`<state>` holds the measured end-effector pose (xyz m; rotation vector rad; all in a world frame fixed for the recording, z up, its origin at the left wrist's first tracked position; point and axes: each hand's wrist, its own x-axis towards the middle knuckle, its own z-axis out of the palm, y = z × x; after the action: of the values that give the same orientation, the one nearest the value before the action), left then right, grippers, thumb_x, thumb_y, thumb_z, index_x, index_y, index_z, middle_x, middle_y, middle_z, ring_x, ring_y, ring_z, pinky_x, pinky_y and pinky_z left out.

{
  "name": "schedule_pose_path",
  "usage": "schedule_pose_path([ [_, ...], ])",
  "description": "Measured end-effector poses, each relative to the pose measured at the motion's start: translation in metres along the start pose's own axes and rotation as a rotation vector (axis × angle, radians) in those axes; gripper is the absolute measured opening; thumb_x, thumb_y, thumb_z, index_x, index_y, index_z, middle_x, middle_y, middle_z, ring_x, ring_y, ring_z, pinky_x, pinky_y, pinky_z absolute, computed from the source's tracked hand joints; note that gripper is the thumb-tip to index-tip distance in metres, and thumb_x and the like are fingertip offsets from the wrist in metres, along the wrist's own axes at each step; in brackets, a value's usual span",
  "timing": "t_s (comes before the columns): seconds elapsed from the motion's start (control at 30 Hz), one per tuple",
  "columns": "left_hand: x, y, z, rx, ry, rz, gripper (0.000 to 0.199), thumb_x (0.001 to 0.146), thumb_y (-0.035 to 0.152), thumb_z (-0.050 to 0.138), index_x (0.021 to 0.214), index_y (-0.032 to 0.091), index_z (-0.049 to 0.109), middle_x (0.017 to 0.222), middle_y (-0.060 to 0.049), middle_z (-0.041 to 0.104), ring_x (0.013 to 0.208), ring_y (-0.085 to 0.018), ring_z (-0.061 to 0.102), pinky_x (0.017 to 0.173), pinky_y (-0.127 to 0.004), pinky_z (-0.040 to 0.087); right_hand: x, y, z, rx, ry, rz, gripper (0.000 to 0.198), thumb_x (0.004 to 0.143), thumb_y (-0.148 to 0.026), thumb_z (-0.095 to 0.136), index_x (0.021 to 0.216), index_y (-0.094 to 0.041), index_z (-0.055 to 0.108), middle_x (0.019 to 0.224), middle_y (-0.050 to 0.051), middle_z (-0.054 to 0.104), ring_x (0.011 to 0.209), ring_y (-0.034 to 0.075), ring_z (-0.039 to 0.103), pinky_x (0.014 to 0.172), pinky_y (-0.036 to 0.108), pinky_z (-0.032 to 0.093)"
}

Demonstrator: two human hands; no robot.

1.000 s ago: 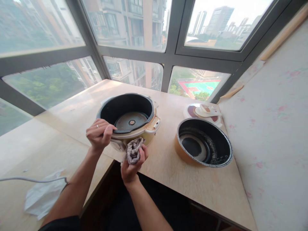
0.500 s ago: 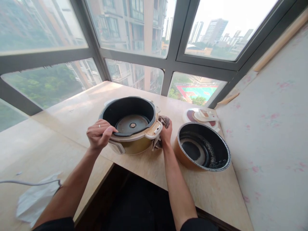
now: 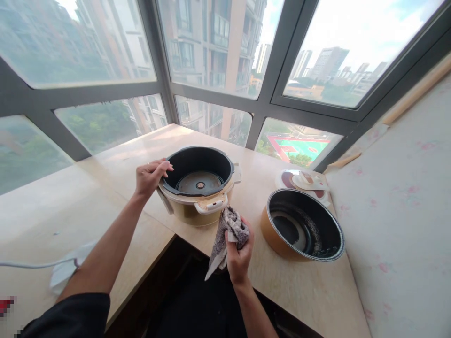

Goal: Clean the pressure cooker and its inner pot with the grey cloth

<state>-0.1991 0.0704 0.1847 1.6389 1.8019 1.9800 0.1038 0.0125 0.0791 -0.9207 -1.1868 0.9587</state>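
Two hands, one cooker, one pot, one cloth

No text, brand or number is legible from where I stand. Pale marks show inside the inner pot to my right, too small to read. The white side handle of the pressure cooker body before me bears a small dark mark; I cannot make out lettering there or on the lid behind the pot.

Pot right of cooker
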Motion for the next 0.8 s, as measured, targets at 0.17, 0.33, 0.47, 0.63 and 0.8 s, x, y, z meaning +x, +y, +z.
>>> schedule_pose_path([
  [0.17, -0.089, 0.055, 0.013, 0.056, 0.301, -0.329, 0.049, 0.082, 0.044, 0.072, 0.124, 0.022, 0.063, 0.138, -0.011, 0.058, 0.136, -0.029, 0.050, 0.117, -0.048, 0.038, 0.019, 0.004, -0.001, 0.030, 0.097, 0.076, 0.055, 0.083, -0.034, 0.072, 0.131, -0.015, 0.055, 0.130, 0.015, 0.063, 0.117, 0.026, 0.063, 0.103, 0.042, 0.048],
  [0.33, -0.153, 0.099, 0.063, -0.085, 0.245, -0.678, 0.101, 0.078, 0.054, 0.077, 0.157, 0.019, 0.025, 0.165, -0.017, 0.024, 0.155, -0.033, 0.017, 0.126, -0.047, 0.016, 0.023, 0.004, -0.005, 0.040, 0.183, 0.172, 0.060, 0.081, -0.041, 0.074, 0.131, -0.015, 0.055, 0.130, 0.015, 0.062, 0.117, 0.027, 0.062, 0.105, 0.044, 0.046],
  [0.47, -0.136, 0.110, 0.104, -0.012, 0.323, -0.774, 0.138, 0.067, 0.060, 0.082, 0.159, 0.009, -0.007, 0.167, -0.022, -0.009, 0.156, -0.030, -0.008, 0.127, -0.044, -0.001, 0.020, 0.002, -0.006, 0.024, 0.209, 0.196, 0.061, 0.080, -0.044, 0.075, 0.130, -0.016, 0.055, 0.129, 0.014, 0.063, 0.116, 0.028, 0.062, 0.104, 0.045, 0.046],
  [0.63, -0.123, 0.100, 0.116, -0.003, 0.376, -0.737, 0.130, 0.072, 0.042, 0.078, 0.157, 0.013, -0.016, 0.166, -0.019, -0.018, 0.154, -0.027, -0.019, 0.126, -0.044, -0.008, 0.018, 0.004, -0.004, 0.014, 0.202, 0.211, 0.059, 0.080, -0.046, 0.075, 0.128, -0.017, 0.056, 0.126, 0.013, 0.064, 0.116, 0.029, 0.062, 0.105, 0.047, 0.046],
  [0.8, -0.129, 0.084, 0.099, -0.088, 0.267, -0.698, 0.129, 0.067, 0.026, 0.074, 0.158, 0.013, -0.017, 0.165, -0.015, -0.024, 0.152, -0.027, -0.026, 0.124, -0.046, -0.012, 0.029, -0.002, -0.001, 0.048, 0.207, 0.223, 0.063, 0.077, -0.045, 0.078, 0.130, -0.017, 0.057, 0.128, 0.013, 0.064, 0.115, 0.028, 0.063, 0.105, 0.046, 0.046],
])
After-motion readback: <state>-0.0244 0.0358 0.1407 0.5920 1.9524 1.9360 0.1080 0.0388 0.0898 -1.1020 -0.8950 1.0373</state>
